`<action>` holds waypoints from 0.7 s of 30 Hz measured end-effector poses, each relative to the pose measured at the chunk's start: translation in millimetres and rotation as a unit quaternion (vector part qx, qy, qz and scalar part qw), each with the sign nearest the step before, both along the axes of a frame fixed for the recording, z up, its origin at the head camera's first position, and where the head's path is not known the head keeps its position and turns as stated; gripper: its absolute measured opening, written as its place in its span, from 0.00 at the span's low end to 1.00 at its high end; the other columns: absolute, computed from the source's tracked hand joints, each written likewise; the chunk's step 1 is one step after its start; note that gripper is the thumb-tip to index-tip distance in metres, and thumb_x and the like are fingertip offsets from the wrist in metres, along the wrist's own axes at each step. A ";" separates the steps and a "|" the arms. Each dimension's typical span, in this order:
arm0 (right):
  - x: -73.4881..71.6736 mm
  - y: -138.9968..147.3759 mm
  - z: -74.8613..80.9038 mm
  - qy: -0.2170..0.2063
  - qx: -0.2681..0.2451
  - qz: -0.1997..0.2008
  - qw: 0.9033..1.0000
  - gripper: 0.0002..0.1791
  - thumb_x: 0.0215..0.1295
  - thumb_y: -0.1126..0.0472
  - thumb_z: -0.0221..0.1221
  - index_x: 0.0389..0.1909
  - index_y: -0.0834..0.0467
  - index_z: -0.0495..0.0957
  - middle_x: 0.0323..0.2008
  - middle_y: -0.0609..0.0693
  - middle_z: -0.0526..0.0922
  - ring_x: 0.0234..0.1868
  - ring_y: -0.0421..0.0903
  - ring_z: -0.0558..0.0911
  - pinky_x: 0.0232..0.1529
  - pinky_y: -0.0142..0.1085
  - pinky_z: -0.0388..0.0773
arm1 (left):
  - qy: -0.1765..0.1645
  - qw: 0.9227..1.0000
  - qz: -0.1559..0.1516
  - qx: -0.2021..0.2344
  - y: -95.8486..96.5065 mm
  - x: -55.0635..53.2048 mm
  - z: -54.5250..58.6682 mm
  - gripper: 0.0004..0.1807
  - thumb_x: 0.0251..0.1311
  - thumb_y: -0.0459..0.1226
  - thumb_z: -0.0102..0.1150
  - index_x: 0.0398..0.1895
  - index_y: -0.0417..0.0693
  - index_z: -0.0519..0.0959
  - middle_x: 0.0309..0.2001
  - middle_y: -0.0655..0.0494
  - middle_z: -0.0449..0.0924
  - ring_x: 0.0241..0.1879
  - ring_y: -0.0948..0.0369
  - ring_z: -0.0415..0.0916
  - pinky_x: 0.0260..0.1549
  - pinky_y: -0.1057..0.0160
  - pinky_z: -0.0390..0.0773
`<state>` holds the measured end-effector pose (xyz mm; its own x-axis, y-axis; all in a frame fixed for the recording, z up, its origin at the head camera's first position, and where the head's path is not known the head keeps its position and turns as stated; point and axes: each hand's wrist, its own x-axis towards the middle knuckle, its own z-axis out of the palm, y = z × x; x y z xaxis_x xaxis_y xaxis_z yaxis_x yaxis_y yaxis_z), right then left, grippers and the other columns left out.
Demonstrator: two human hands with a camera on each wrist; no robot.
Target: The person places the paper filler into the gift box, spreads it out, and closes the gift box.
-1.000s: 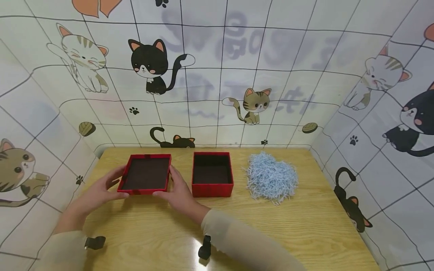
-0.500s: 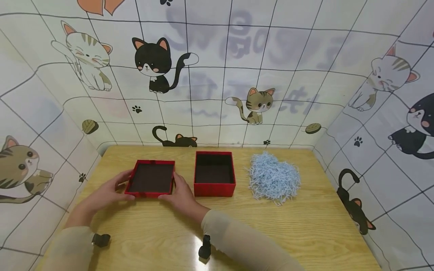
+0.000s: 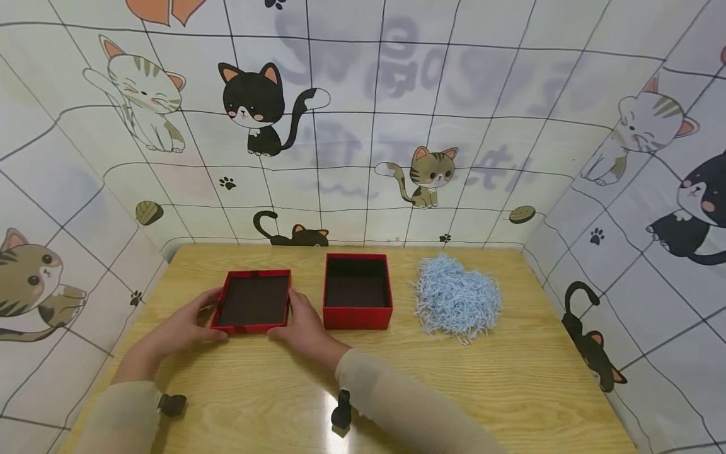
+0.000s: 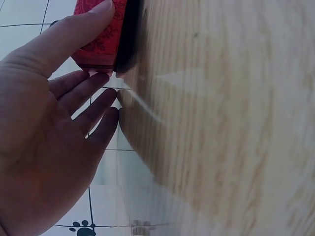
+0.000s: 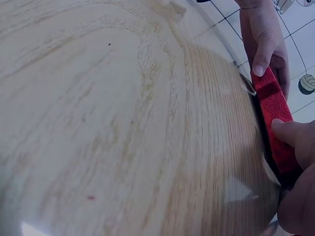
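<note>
A shallow red box lid lies with its dark inside facing up, at the left of the table. My left hand holds its left side, thumb along the near face and fingers by the left edge. The right hand grips the opposite side, thumb at the near right corner. In the left wrist view the left thumb presses the patterned red side. Both thumbs rest on that side in the right wrist view, where a darker band crosses the lid. Just right of the lid stands a deeper red box, open-topped, dark inside.
A heap of pale blue shredded paper sits on the wooden table, right of the red box. A cat-print, grid-lined sheet rises behind the table and along both sides.
Both hands have brought the lid slightly nearer and lower, with a small shift right toward the box; it is almost still over the last half second. Box and shredded paper stay in place.
</note>
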<state>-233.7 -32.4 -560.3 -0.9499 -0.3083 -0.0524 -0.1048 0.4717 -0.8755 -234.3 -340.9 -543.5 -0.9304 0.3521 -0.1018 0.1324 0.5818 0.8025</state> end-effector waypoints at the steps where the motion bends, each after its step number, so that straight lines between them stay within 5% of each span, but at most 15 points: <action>1: -0.2 0.5 0.5 -0.002 0.000 0.000 1.000 0.62 0.61 0.54 0.84 0.89 0.57 0.57 0.83 0.50 0.66 0.82 0.48 0.68 0.79 0.42 0.69 | 0.001 1.000 -0.001 0.000 0.0 -0.2 -0.1 0.62 0.57 0.40 0.87 0.88 0.37 0.54 0.84 0.30 0.58 0.81 0.27 0.55 0.73 0.24 0.60; 13: 5.4 2.0 9.2 -0.007 -0.019 0.011 1.000 0.63 0.63 0.50 0.82 0.90 0.59 0.52 0.86 0.50 0.60 0.85 0.47 0.62 0.81 0.43 0.66 | -0.002 1.000 0.001 -0.012 1.5 0.4 8.6 0.65 0.59 0.42 0.85 0.90 0.38 0.49 0.86 0.30 0.52 0.80 0.25 0.55 0.72 0.29 0.69; 21: 28.0 12.6 47.1 0.063 0.001 0.069 0.996 0.58 0.70 0.49 0.77 0.90 0.53 0.52 0.88 0.46 0.57 0.86 0.44 0.59 0.81 0.44 0.65 | 0.015 0.998 0.047 -0.044 18.7 -0.8 30.2 0.61 0.68 0.53 0.77 0.91 0.46 0.48 0.85 0.28 0.51 0.77 0.20 0.54 0.69 0.19 0.63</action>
